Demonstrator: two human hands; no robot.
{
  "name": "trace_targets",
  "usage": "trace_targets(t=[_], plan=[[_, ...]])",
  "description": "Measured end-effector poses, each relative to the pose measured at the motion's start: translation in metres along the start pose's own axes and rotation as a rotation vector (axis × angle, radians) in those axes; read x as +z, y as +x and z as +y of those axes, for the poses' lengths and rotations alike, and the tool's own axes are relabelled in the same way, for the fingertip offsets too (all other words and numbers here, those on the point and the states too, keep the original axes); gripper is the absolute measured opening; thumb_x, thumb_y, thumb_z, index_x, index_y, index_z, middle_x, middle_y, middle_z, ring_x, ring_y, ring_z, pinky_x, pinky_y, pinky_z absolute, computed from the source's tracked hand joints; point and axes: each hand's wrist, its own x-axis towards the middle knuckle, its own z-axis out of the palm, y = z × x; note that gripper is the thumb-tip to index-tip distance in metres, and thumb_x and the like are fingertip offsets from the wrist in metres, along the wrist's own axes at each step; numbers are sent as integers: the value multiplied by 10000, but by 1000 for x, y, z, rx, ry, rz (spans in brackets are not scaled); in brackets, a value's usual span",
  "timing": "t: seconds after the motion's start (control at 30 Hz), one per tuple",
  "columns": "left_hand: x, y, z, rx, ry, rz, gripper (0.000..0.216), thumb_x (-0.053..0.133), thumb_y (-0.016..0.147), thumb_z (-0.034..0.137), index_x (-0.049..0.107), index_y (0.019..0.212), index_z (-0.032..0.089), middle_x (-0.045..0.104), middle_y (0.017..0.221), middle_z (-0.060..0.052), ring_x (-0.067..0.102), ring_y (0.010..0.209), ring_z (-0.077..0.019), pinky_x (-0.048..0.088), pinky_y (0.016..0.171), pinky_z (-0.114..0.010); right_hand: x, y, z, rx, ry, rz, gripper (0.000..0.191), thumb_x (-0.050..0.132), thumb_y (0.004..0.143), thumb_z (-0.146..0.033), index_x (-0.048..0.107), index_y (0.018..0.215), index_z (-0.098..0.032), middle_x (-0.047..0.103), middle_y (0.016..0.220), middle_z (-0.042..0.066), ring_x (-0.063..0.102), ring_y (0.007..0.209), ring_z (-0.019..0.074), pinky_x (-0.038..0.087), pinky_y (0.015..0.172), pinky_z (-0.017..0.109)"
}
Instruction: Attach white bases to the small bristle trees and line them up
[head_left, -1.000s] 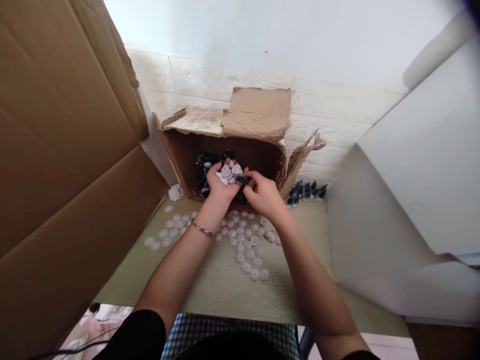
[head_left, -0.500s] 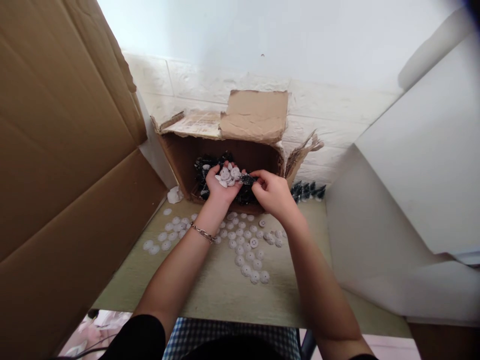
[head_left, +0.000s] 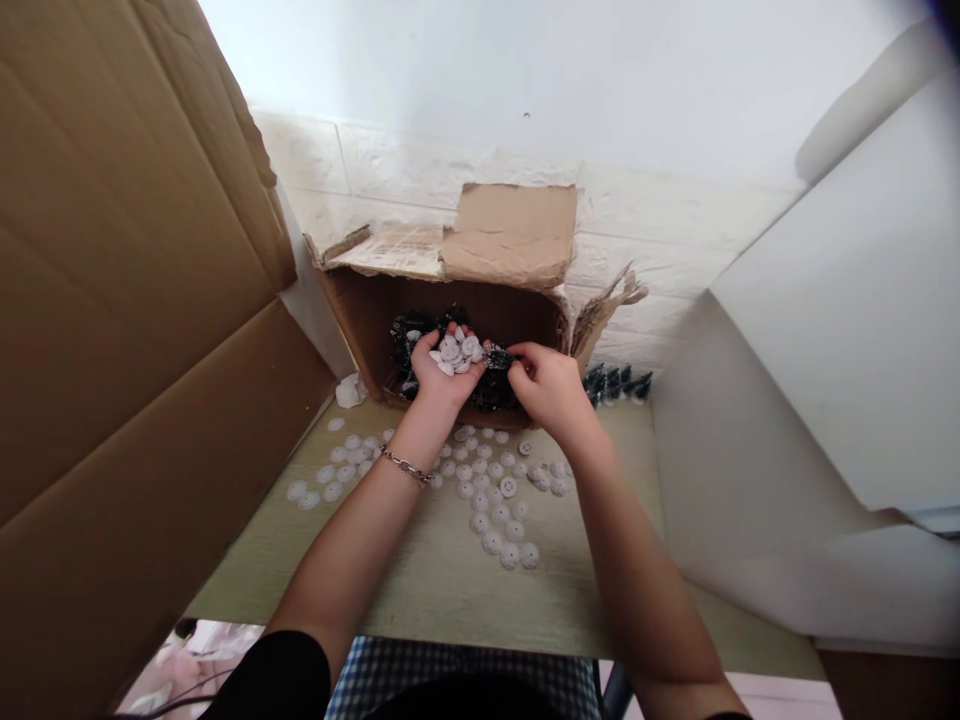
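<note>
My left hand (head_left: 444, 372) is palm up, cupped around a heap of small white round bases (head_left: 459, 350). Beside its fingertips, my right hand (head_left: 546, 382) pinches a small dark green miniature tree (head_left: 498, 358) flecked with white, pointing toward the bases. Both hands are in front of the mouth of a torn cardboard box (head_left: 352, 318) lying on its side. More dark miniature trees (head_left: 405, 332) lie inside that box, partly hidden by my left hand. Many white bases (head_left: 493, 541) are spread over the tabletop below my hands.
A row of dark green miniature trees (head_left: 618, 382) stands right of the box on the greenish table (head_left: 420, 590). A large cardboard sheet (head_left: 150, 420) walls the left side, a white panel (head_left: 795, 480) the right. A crumpled white piece (head_left: 350, 390) lies near the box's left corner.
My right hand has shifted slightly to the right with the miniature tree. My left hand stays about where it was, still holding the bases.
</note>
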Motion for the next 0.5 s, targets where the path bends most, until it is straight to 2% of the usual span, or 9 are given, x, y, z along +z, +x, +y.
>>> trace_targets(t=[0.5], plan=[[-1,0,0,-2,0,-25,129,393,658,235,497,653,159,554,581,-6,546,568,-126,425,664,-326,2,1,1,-3,14,42,255,410,692,-187,616,837,-150,610,696,34,539,638,118,397,661,230]])
